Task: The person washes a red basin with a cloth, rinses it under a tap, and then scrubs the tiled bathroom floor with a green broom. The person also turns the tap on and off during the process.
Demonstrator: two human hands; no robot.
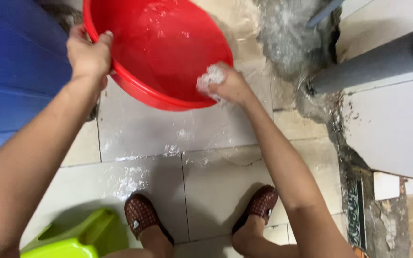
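Observation:
A large red plastic basin (158,43) is tilted up off the wet tiled floor, its inside wet and shiny. My left hand (88,53) grips the basin's left rim. My right hand (225,83) is closed on a white soapy scrubbing pad (210,76) pressed against the lower right inside of the basin near the rim.
A blue container (15,71) stands at the left. A lime green stool (77,236) sits at the bottom left beside my feet in brown clogs (142,215). A grey pipe (374,62) and a rough drain channel (321,95) lie at the right. The floor tiles (206,186) are wet.

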